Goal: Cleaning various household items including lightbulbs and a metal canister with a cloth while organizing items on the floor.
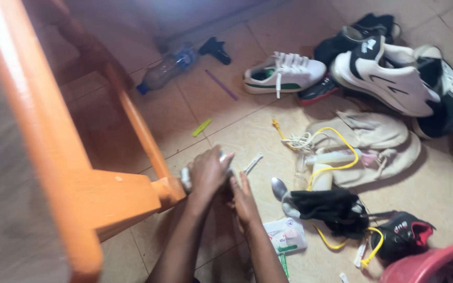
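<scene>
Two hands low over the tiled floor (226,131): left hand (208,173) wrapped tight on a small pale object (186,178) beside the orange frame (106,199); right hand (245,202) flat, empty. Still scattered: white sneaker (284,73), yellow cord (331,152), black cloth (331,207), plastic bottle (166,71); little gathered, most left.

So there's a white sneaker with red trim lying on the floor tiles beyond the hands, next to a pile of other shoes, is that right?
Not quite. In the head view, the white sneaker has green trim, not red. The rest holds: it lies on the floor tiles beyond the left hand and right hand, next to the pile of other shoes.
</scene>
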